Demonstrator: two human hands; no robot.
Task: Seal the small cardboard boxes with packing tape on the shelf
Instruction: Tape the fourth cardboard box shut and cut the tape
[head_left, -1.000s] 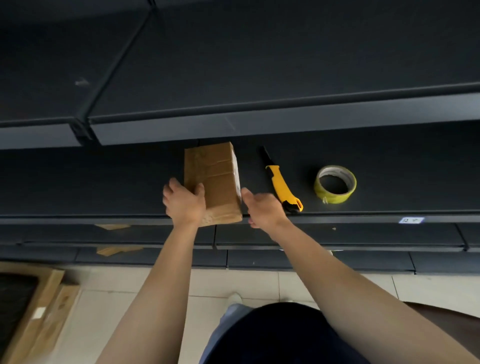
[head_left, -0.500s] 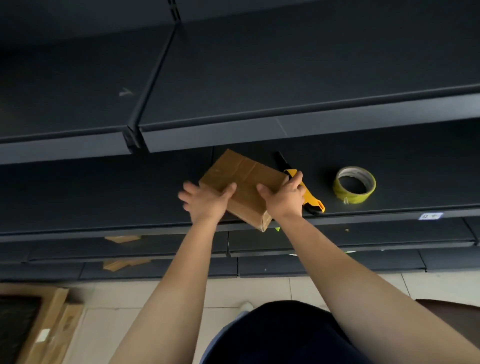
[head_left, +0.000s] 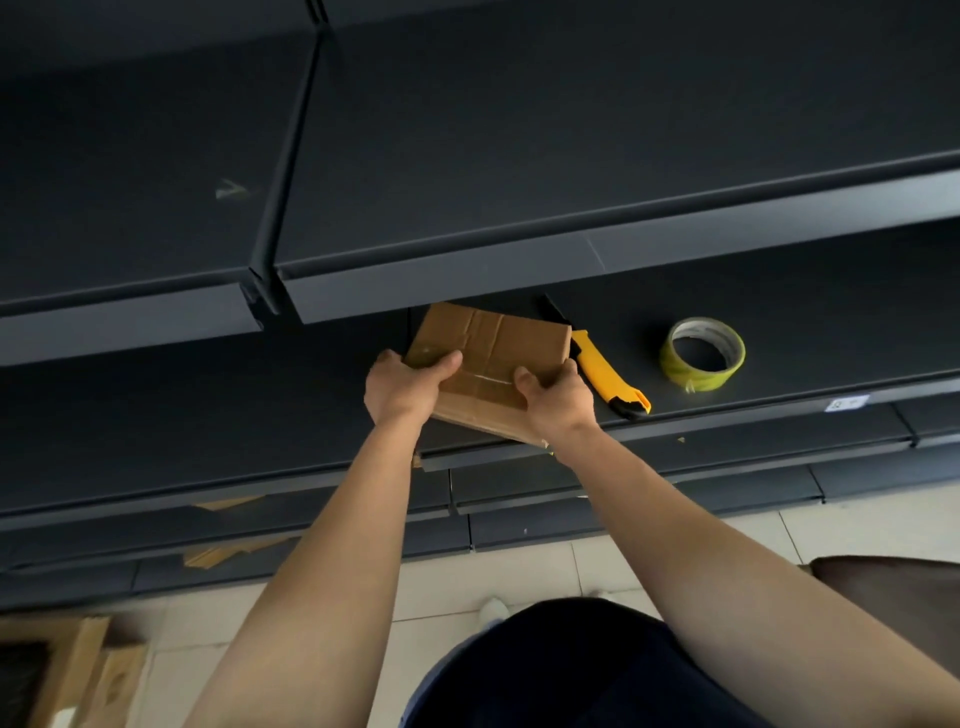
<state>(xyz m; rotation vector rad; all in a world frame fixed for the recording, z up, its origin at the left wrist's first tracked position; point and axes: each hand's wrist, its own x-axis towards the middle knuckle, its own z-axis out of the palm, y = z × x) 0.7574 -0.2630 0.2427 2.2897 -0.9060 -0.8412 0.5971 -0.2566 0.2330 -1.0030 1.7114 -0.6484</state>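
Observation:
A small flat cardboard box (head_left: 498, 345) with clear tape across its top lies crosswise at the front of the dark shelf (head_left: 208, 405). My left hand (head_left: 402, 387) grips its left near corner, thumb on top. My right hand (head_left: 558, 400) grips its right near edge, thumb on the top face. The box's near edge hangs slightly over the shelf lip. A roll of yellow-green packing tape (head_left: 702, 354) lies flat on the shelf to the right, apart from both hands.
A yellow and black utility knife (head_left: 605, 371) lies just right of the box, between it and the tape roll. An upper shelf (head_left: 519, 265) overhangs closely. Cardboard scraps (head_left: 228, 553) sit on lower shelves, and flat cartons (head_left: 62, 670) lean at the bottom left on the tiled floor.
The box has been turned from lengthwise to crosswise on the shelf. Both hands shifted round it to grip its near corners, and the view tilted upward.

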